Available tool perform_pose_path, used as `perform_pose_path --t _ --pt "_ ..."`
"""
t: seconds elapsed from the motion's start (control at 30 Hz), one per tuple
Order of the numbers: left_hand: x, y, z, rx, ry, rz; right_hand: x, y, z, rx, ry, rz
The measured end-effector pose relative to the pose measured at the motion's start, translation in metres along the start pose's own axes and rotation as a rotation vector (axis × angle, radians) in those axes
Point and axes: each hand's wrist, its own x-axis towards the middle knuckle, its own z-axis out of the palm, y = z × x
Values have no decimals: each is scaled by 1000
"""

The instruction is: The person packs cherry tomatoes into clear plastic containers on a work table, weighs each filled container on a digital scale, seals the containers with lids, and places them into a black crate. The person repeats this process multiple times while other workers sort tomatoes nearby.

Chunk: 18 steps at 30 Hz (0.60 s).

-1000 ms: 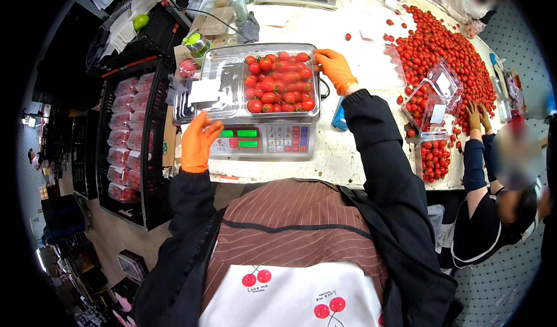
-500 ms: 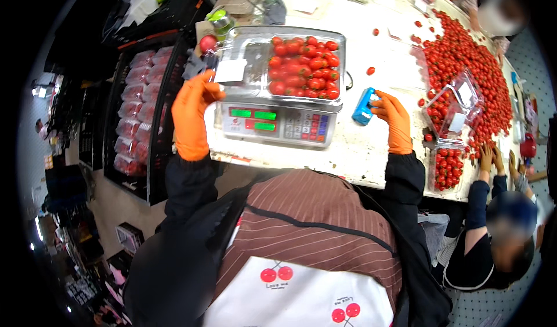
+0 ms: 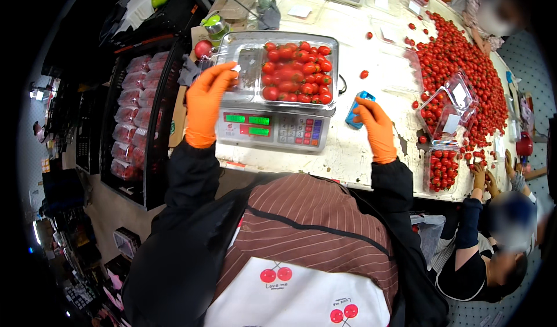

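Observation:
A clear plastic box of small red tomatoes (image 3: 299,71) rests on a digital scale (image 3: 270,131) with lit green displays; its clear lid lies folded out to the left. Over that lid, my orange-gloved left hand (image 3: 208,100) pinches thumb and finger together, with a small white paper label (image 3: 237,67) showing at the tips. Right of the scale, a blue hand-held device (image 3: 355,116) lies on the table. My gloved right hand (image 3: 377,131) curls its fingers over the device's right side, which they partly hide.
A large heap of loose tomatoes (image 3: 464,83) covers the table's right side, with a filled box (image 3: 443,170) and an open box beside it. Two people work there. Left stands a black crate (image 3: 149,159) of packed boxes. A green-lidded jar (image 3: 215,25) stands behind the scale.
My left hand has moved right, over the lid, where the flat white label was visible before; only a small bit shows now. My right hand has come closer over the blue device.

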Motion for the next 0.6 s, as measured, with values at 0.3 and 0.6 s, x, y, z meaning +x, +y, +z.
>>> perform_pose_path --t 0.3,0.6 --pt "35 -36 68 754 -322 524 28 -32 49 -923 61 -798" --pt "70 -37 59 731 -366 466 46 -22 86 -481 -136 -861"
